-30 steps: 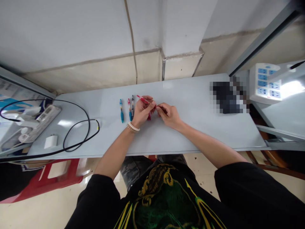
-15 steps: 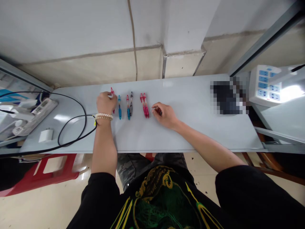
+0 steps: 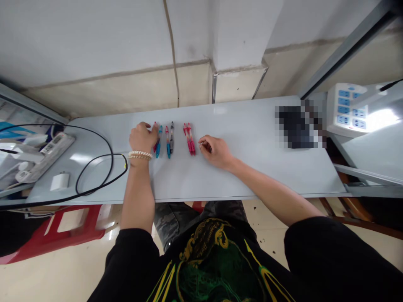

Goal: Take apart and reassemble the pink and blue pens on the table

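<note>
Loosely curled right hand (image 3: pixel 215 152) near pens (image 3: pixel 190 142)

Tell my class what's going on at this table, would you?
A person is handling pens at a table. The left hand is at a red pen, partly covering it, beside a blue pen. Next lie a red-topped pen with a blue grip and a dark grey pen, then two red pens side by side. The right hand is curled near those two; whether it holds anything is too small to tell.
</note>
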Available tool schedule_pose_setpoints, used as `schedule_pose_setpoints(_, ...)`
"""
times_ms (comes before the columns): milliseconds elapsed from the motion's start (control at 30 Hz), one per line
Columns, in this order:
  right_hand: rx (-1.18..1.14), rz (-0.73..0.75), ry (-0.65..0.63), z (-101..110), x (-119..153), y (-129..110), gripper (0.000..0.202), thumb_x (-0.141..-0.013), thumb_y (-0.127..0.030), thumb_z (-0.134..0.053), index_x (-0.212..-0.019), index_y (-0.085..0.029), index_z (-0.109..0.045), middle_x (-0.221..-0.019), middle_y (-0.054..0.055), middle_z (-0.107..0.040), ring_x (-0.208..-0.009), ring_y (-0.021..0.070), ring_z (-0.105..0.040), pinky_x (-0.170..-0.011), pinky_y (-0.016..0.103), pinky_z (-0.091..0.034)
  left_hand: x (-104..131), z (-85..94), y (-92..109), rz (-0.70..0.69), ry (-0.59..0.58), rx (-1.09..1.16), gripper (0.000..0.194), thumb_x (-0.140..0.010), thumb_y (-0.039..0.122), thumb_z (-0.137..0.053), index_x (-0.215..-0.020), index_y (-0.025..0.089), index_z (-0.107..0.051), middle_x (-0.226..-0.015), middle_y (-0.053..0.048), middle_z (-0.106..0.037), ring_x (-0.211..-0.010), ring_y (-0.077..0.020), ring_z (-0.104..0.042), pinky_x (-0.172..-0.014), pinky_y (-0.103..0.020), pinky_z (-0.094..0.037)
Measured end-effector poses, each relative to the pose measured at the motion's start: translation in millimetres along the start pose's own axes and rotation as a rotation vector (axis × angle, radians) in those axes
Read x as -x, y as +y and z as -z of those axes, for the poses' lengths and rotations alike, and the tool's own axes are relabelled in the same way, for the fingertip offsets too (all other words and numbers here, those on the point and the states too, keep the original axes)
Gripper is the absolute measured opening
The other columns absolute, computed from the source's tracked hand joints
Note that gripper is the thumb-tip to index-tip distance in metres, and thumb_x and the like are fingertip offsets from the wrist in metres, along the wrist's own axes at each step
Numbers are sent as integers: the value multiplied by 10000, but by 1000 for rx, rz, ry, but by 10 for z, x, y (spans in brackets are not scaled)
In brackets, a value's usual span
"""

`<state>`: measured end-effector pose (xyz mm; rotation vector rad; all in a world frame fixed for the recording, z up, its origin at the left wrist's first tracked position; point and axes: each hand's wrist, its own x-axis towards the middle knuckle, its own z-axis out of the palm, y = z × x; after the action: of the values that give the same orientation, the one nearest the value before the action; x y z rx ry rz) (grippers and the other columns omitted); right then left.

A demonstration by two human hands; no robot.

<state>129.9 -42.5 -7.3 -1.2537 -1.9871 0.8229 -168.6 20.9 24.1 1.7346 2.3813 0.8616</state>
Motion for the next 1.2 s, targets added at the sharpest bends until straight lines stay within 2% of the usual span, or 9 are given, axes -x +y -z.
schedule_pose_setpoints(100, 61, 29, -2, -6, 13, -1, 226, -1017, -268, -580, -1195, -208, -706, -1103, 95, -781, -918, 210, -687, -815, 344, -479, 8, -28, 67, -110, 67, 105, 229, -900, 433, -713, -853, 261, -570, -869, -142, -745, -942, -382, -716, -1021, -603, -544)
schedule_pose_setpoints(167, 101, 47, -1, -9, 21, -3, 239, -1028, -272, -582, -1220, -204, -708, -1173, 112, -763, -979, 224, -694, -825, 349, -477, 42, -58, 161, -206, 59, 203, 180, -909, 406, -694, -894, 246, -611, -875, -110, -746, -860, -311, -704, -964, -504, -569)
schedule_pose_setpoints(267, 118, 66, -4, -16, 18, 2, 230, -1048, -265, -571, -1215, -193, -712, -1191, 124, -739, -1015, 231, -693, -843, 352, -481, 178, -142, 352, -327, -90, 343, 190, -928, 411, -686, -974, 227, -689, -786, -57, -736, -717, -246, -673, -826, -403, -573)
schedule_pose_setpoints(400, 154, 109, -36, -38, -4, 10, 241, -1047, -242, -590, -1247, -201, -717, -1183, 121, -720, -1079, 254, -666, -938, 372, -504, 459, -312, 565, -492, -332, 257, 156, -891, 362, -757, -965, 230, -719, -656, -24, -676, -652, -272, -660, -858, -454, -571)
schedule_pose_setpoints(433, 178, 130, -53, -43, -9, 7, 240, -1046, -240, -596, -1247, -203, -721, -1178, 122, -718, -1105, 266, -654, -975, 387, -504, 523, -352, 596, -517, -344, 242, 131, -896, 337, -744, -972, 232, -724, -656, -26, -670, -667, -289, -673, -874, -469, -571)
schedule_pose_setpoints(667, 282, 163, -116, -8, -12, -60, 212, -1083, -298, -591, -1195, -209, -748, -1148, 124, -717, -1084, 284, -620, -1005, 419, -492, 700, -447, 666, -664, -333, 203, 207, -1019, 322, -601, -1045, 208, -772, -767, -84, -769, -726, -293, -734, -805, -402, -558)
schedule_pose_setpoints(933, 421, 51, -167, 103, 43, -145, 250, -1068, -247, -536, -1183, -181, -748, -1062, 144, -750, -917, 278, -637, -797, 394, -432, 738, -471, 695, -697, -321, 113, 229, -1010, 275, -581, -1060, 182, -783, -830, -113, -798, -749, -295, -728, -748, -399, -518)
schedule_pose_setpoints(1100, 349, -5, -108, 166, 58, -74, 161, -1012, -191, -557, -1097, -199, -693, -980, 112, -744, -762, 222, -575, -681, 363, -351, 756, -492, 677, -720, -312, 152, 215, -1023, 291, -579, -1026, 194, -772, -828, -104, -782, -741, -275, -704, -717, -379, -498)
schedule_pose_setpoints(1200, 179, -38, 15, 179, 55, -3, 99, -1007, -189, -554, -1057, -216, -635, -962, 81, -739, -742, 192, -576, -694, 344, -400, 779, -488, 688, -702, -299, 217, 197, -1023, 317, -610, -1014, 198, -767, -773, -81, -756, -701, -257, -685, -705, -371, -492)
